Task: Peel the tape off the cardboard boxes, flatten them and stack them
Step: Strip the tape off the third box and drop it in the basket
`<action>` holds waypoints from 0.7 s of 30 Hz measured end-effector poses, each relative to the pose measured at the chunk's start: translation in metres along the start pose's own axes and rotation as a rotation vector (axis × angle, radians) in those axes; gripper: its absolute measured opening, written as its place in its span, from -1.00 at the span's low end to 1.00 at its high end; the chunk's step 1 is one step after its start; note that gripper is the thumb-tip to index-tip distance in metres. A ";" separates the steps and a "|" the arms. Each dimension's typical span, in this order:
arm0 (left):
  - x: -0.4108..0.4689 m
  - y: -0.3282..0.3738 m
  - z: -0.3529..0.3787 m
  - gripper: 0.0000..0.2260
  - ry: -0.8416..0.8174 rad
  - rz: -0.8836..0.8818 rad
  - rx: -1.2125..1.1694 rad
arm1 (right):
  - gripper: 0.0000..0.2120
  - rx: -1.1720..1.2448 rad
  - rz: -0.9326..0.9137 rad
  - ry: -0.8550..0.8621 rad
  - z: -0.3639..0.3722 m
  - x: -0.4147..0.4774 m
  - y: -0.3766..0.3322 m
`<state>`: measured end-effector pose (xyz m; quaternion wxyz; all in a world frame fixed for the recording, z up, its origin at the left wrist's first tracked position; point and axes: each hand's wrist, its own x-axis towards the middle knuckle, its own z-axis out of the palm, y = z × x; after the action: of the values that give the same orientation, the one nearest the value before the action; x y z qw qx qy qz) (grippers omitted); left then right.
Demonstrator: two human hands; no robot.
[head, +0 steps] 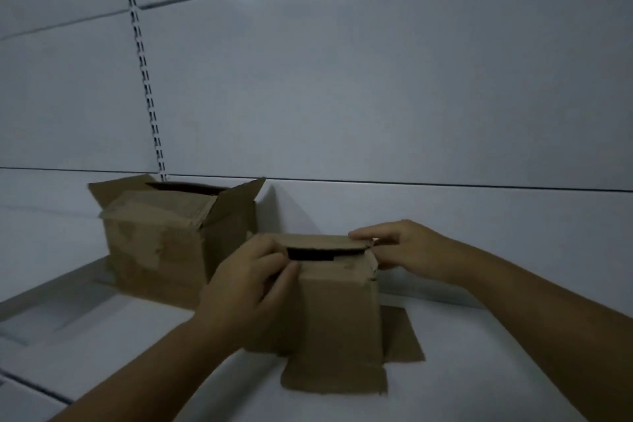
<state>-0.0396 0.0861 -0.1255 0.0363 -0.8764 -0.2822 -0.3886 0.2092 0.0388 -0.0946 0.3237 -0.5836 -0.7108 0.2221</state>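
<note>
While the small box is standing on the desk near a larger box, the left grip is clasping its upper left edge and the right grip is pinching at the top flap's right corner; tape-peeling is seemingly beginning, calling for a steady pull

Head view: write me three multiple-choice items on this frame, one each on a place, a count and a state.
1. Where is the larger box relative to the smaller box? A behind-left B behind-right C on top
2. How many cardboard boxes show? A one B two C three
3. The larger box's top flaps are: A taped shut B open C torn off
Key: 1 A, it stands farther back and left; 2 B, only these two; 3 B, they stand up around a dark opening.
</note>
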 end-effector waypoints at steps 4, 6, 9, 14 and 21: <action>-0.017 -0.006 -0.003 -0.71 0.113 0.151 -0.058 | -0.77 -0.124 -0.003 0.184 0.011 0.018 -0.007; -0.015 -0.005 -0.005 -0.66 0.041 0.153 -0.111 | -0.73 -0.191 -0.030 0.314 0.018 0.022 -0.019; -0.007 -0.011 -0.015 -0.21 -0.114 -0.114 -0.226 | -0.71 -0.205 -0.168 0.510 0.021 0.015 -0.052; -0.035 -0.013 -0.012 -0.80 -0.109 0.205 -0.244 | -0.82 -0.329 -0.393 0.594 0.027 -0.024 -0.094; -0.049 0.004 0.013 -0.37 -0.624 0.030 -0.873 | -0.67 -0.168 -0.105 0.349 0.050 -0.044 -0.054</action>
<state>-0.0558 0.0635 -0.1684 -0.4114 -0.8879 -0.0791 -0.1903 0.1408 -0.0127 -0.1005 0.4032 -0.6003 -0.6896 0.0403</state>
